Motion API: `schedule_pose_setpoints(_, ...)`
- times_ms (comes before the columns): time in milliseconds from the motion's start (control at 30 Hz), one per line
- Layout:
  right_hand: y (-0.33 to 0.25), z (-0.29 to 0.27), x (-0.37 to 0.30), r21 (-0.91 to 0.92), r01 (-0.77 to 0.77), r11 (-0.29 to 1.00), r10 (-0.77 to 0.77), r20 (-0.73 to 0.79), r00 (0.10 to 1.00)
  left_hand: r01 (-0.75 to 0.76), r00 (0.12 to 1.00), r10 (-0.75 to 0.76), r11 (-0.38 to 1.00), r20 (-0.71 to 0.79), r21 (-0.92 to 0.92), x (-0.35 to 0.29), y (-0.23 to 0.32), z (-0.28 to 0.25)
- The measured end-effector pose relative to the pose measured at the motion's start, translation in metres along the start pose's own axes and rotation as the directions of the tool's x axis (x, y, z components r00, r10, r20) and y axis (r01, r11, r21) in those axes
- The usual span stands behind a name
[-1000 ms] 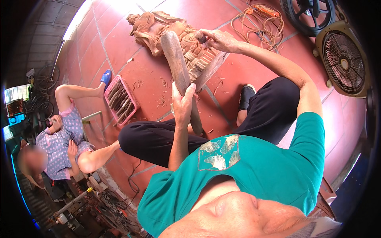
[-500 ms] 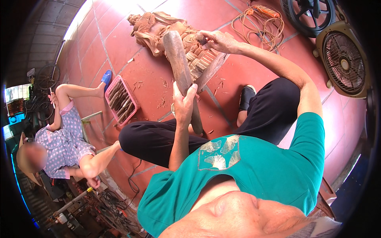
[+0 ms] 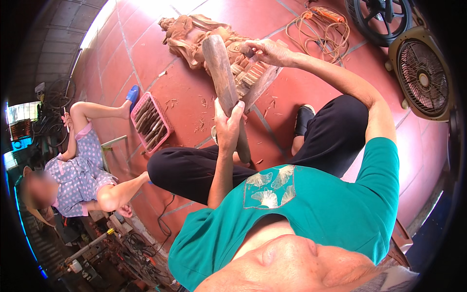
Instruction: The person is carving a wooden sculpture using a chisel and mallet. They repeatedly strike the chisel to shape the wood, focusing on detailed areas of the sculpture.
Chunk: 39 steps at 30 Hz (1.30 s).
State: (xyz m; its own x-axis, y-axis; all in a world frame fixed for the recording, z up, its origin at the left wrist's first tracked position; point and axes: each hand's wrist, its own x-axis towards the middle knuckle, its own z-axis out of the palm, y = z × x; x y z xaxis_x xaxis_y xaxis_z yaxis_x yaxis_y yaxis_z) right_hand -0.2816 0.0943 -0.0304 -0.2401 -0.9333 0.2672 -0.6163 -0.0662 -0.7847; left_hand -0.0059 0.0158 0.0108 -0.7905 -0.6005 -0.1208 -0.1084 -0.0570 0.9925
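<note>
one head-worn view, left fisheye of the pair, pointing down, super wide, green shirt (image 3: 335, 199) really close at the bottom, left hand (image 3: 227, 124) and right hand (image 3: 273, 52) a bit farther out, tiled floor (image 3: 189, 109) beyond, straight lines bowing near the rim

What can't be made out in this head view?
Head view:
Carving: middle hidden by the wooden club in the left hand.
Right hand: what it pinches, if anything, is too small and dark.
Black wheel: top cut off by the upper edge.
Slim pieces in the pink basket: too small to identify.
</note>
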Motion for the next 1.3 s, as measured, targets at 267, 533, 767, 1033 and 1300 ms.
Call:
schedule_pose_setpoints(267, 0.013, 0.007, 0.001, -0.021, 0.019, 1.0, -0.019, -0.012, 1.0, -0.117, 0.983, 0.142, 0.972, -0.114, 0.203, -0.002, 0.01, 0.013)
schedule_pose_setpoints(533, 0.006, 0.002, 0.002, -0.017, -0.012, 1.0, 0.012, 0.017, 1.0, -0.082, 0.996, 0.073, 0.979, 0.051, 0.189, 0.007, 0.011, 0.011)
schedule_pose_setpoints(767, 0.01, 0.005, 0.004, -0.039, 0.023, 0.999, -0.023, -0.013, 1.0, -0.219, 0.944, 0.251, 0.962, -0.213, 0.165, 0.004, 0.011, 0.021)
schedule_pose_setpoints(1033, 0.007, 0.005, 0.001, -0.077, -0.003, 0.997, 0.003, 0.001, 1.0, -0.109, 0.994, 0.114, 0.953, 0.001, 0.284, 0.001, 0.016, 0.013)
schedule_pose_setpoints(1300, 0.03, 0.005, 0.009, 0.122, -0.078, 0.989, 0.078, 0.009, 0.997, -0.209, 0.959, 0.264, 0.905, -0.102, 0.371, 0.015, -0.004, 0.024)
